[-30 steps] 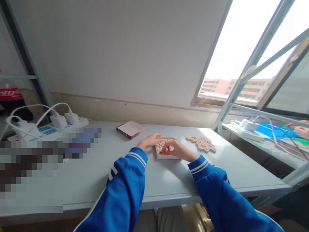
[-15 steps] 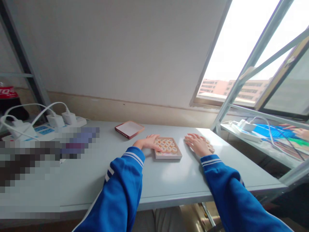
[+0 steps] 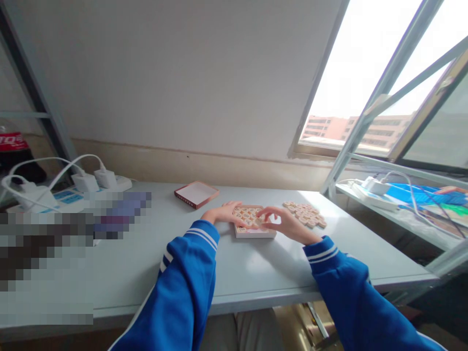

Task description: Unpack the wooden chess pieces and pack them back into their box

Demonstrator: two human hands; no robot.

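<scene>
Just brought curled right hand (image 3: pixel 287 224) from loose discs (image 3: pixel 305 214) over disc box (image 3: pixel 256 235) left of them, couldn't tell if pinching one, kept left hand (image 3: pixel 224 213) spread at box's left edge, so apparently shifted work back there.

One box (image 3: pixel 255 235), one lid (image 3: pixel 197 194), one cola bottle (image 3: pixel 16 158) and two power strips (image 3: pixel 69 197)

Left hand (image 3: pixel 223 213) is at left edge of open box (image 3: pixel 255 235) holding round pieces (image 3: pixel 249 213). Right hand (image 3: pixel 287 226), fingers (image 3: pixel 272 210) bent, is over box's right side; grip unclear. Loose pieces (image 3: pixel 306 214) lie rightward on table (image 3: pixel 256 278).
</scene>
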